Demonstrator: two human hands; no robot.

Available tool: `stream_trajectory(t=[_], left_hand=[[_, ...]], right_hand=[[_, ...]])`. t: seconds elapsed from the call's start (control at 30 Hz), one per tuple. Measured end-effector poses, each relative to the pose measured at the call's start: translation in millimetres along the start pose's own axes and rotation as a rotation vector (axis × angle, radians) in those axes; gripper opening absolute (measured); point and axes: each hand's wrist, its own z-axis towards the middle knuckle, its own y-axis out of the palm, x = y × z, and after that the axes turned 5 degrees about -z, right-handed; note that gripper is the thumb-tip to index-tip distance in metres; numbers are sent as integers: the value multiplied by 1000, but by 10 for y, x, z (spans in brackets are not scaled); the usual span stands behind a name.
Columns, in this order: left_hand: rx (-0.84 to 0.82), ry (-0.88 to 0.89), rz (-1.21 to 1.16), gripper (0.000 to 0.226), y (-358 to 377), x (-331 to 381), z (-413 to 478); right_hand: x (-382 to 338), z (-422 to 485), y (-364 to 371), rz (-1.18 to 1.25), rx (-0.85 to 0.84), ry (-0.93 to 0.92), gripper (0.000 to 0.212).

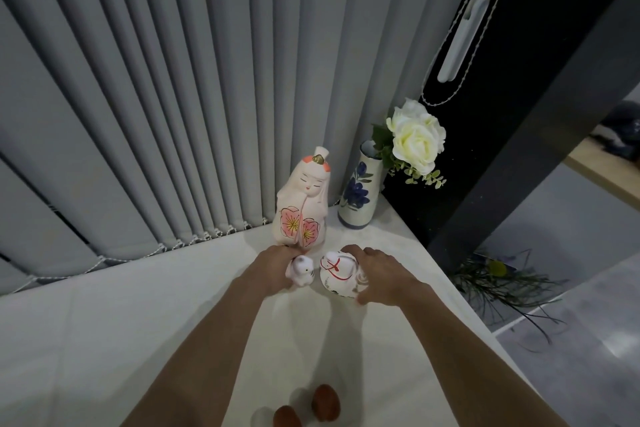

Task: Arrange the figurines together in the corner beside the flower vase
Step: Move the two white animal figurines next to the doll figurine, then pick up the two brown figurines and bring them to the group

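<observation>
While both our arms reach forward over the white tabletop [138, 322], our left hand [273, 265] is wrapped around the small white animal figurine [300, 270], and our right hand [375, 274] cups the rounder white figurine with red cord markings [337, 272] from its 3 o'clock side. The two small pieces sit just beside each other. At their 12 o'clock stands the tall pink doll figurine [304, 201], upright, with the blue-flowered vase [358, 194] just at its 3 o'clock, holding white roses [417, 135]. Gray vertical blinds [156, 97] hang behind. Two brown egg-shaped pieces [325, 402] rest at 6 o'clock.
</observation>
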Motion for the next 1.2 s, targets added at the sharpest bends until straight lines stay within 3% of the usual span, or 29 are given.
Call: stream_trajectory(t=[0.2,0.43,0.53,0.67,0.73,0.8,0.97,1.07,1.2], left_hand=[[28,5,15,56,22,-50,-52],[75,0,-9,73,37,-65,-235],[93,5,7,78,24,-110,-424],[105,4,75,79,42,-178,-730],[74,30,68,78,75,-204,-907],[10,60,48,78,125,-221,-1093],[-115,100,-46,87,337,-232,-1501],[-119,57,-153,89,507,-220,-1697],[-42,-2,-286,80,741,-199,-1875]], right_hand=[[12,-66,13,-24,18,-1,114],[3,-210,-29,-18,114,-13,119],[-25,-380,-6,-42,211,-48,108],[-149,-684,100,-97,429,-146,71],[-262,-846,178,-44,464,-185,65],[-368,-993,270,23,414,-229,67],[-536,-1235,516,151,105,-241,81],[-607,-1317,654,176,1,-231,82],[-673,-1357,762,149,-20,-230,77]])
